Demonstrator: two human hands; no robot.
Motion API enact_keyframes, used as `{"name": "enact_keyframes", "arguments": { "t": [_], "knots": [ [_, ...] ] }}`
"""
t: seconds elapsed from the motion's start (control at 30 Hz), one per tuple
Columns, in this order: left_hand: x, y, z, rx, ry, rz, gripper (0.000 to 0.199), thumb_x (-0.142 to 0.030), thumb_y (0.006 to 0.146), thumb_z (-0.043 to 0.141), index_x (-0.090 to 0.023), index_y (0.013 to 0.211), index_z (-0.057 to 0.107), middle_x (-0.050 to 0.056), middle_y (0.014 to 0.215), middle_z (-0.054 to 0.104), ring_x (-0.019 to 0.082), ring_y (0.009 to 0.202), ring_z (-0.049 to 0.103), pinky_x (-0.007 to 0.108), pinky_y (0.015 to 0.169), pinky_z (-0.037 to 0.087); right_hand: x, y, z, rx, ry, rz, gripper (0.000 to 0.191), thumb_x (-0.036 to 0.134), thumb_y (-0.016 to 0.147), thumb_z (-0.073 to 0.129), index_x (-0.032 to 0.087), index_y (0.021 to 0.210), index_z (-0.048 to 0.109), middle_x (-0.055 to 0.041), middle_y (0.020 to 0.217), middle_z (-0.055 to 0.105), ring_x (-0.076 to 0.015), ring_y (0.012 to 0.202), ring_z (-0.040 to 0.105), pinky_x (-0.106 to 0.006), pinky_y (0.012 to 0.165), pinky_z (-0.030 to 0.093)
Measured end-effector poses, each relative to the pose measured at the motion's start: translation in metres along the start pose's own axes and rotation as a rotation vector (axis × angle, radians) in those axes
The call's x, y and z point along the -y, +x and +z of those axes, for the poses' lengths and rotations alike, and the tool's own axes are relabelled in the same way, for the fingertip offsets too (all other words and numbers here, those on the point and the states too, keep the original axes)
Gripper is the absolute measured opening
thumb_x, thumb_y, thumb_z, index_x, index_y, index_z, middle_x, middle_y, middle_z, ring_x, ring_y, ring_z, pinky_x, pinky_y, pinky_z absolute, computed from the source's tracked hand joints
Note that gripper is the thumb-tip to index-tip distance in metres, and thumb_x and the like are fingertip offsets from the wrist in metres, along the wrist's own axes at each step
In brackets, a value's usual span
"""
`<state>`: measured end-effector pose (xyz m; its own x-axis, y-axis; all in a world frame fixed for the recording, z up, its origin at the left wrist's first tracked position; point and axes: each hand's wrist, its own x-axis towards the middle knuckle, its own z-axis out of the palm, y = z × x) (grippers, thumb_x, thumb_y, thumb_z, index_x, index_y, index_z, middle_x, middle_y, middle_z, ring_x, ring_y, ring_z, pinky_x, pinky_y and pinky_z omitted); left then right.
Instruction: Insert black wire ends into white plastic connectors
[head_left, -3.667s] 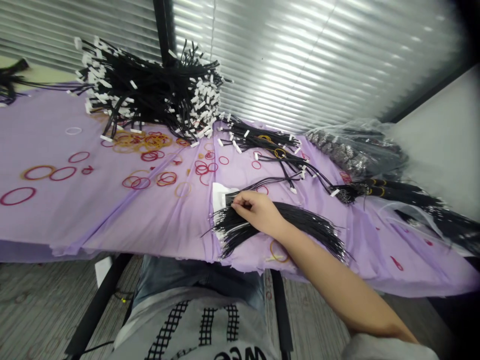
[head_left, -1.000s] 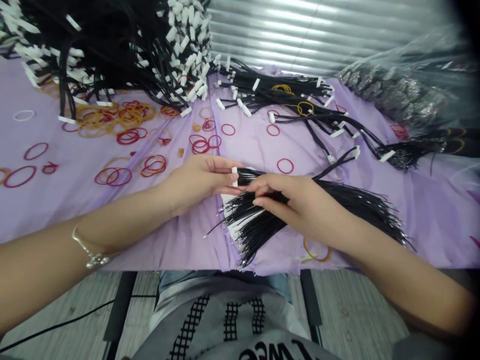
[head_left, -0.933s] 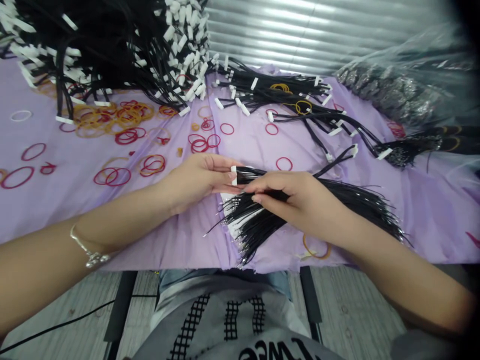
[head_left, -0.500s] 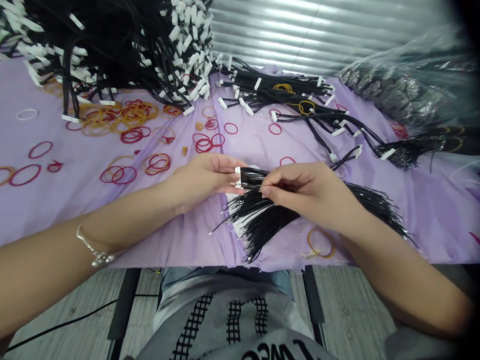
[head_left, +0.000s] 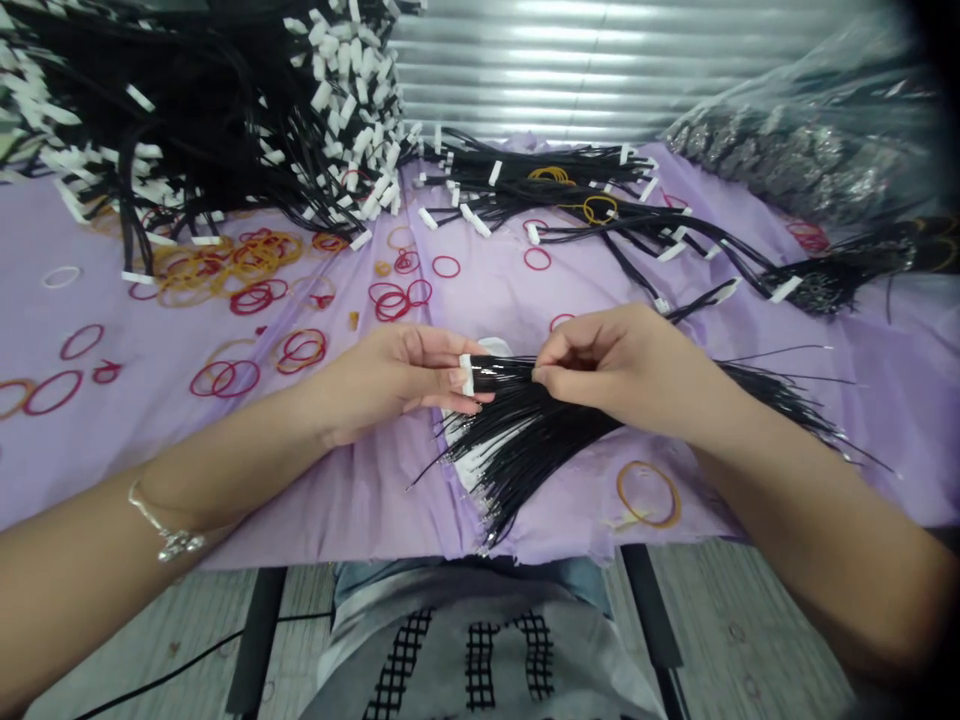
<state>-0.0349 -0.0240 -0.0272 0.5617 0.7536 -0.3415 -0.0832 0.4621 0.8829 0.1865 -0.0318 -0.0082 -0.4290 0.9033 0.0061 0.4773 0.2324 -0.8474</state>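
A white connector (head_left: 466,375) with several thin black wires running out of it to the right is pinched between the thumb and fingers of my left hand (head_left: 409,380). My right hand (head_left: 611,365) has its thumb and index finger pressed together on the black wires (head_left: 506,372), a short way right of the connector. Beneath both hands a fanned bundle of loose black wires (head_left: 525,450) with bare metal tips lies over a white piece (head_left: 480,455) on the purple cloth.
A large heap of black cables with white connectors (head_left: 217,110) fills the back left. Red and orange rubber bands (head_left: 262,255) are scattered on the purple cloth (head_left: 360,490). More cables (head_left: 525,185) lie at the back centre, and a clear plastic bag (head_left: 810,150) stands at the back right.
The view has shifted slightly. More wires now run from the connector in my left hand to my right fingertips, and some long wires stick out farther to the right beyond my right wrist.
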Motion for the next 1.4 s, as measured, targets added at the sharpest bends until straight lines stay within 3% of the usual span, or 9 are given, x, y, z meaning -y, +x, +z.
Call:
{"name": "enact_keyframes", "arguments": {
  "t": [0.23, 0.53, 1.03, 1.4],
  "knots": [
    [0.000, 0.000, 0.001, -0.029, 0.012, -0.010, 0.022, -0.007, 0.076, 0.068, -0.010, 0.097, 0.068, 0.007, 0.085, 0.073, 0.018, 0.082, 0.070, 0.023, 0.071, 0.057, 0.008, -0.002, -0.001, -0.004, -0.083, 0.076, 0.010, 0.012, 0.067, 0.057, 0.017, 0.059, 0.059, 0.0031, 0.055, 0.053, -0.0072, 0.050, 0.045, -0.021, 0.046, 0.033],
    [-0.001, 0.000, 0.002, -0.040, 0.087, -0.009, 0.024, -0.011, 0.077, 0.069, -0.012, 0.101, 0.068, 0.007, 0.089, 0.073, 0.016, 0.084, 0.069, 0.023, 0.072, 0.057, 0.009, -0.004, 0.000, -0.054, -0.139, 0.012, 0.010, 0.012, 0.068, 0.056, 0.017, 0.060, 0.059, 0.0041, 0.053, 0.052, -0.0066, 0.049, 0.044, -0.021, 0.046, 0.032],
    [-0.001, 0.000, 0.002, -0.027, 0.077, -0.012, 0.026, -0.009, 0.077, 0.068, -0.012, 0.103, 0.067, 0.007, 0.088, 0.073, 0.013, 0.077, 0.069, 0.021, 0.070, 0.057, 0.010, -0.006, 0.000, -0.013, -0.200, -0.031, 0.010, 0.011, 0.068, 0.056, 0.016, 0.059, 0.059, 0.0050, 0.052, 0.051, -0.0055, 0.047, 0.042, -0.020, 0.045, 0.031],
    [-0.002, -0.001, 0.004, -0.019, 0.182, -0.001, 0.026, -0.014, 0.078, 0.067, -0.013, 0.104, 0.068, 0.007, 0.088, 0.072, 0.015, 0.083, 0.068, 0.025, 0.074, 0.057, 0.011, -0.005, 0.004, -0.005, -0.254, -0.031, 0.010, 0.014, 0.068, 0.055, 0.016, 0.061, 0.061, 0.0046, 0.052, 0.052, -0.0059, 0.048, 0.044, -0.020, 0.047, 0.032]
  ]
}}
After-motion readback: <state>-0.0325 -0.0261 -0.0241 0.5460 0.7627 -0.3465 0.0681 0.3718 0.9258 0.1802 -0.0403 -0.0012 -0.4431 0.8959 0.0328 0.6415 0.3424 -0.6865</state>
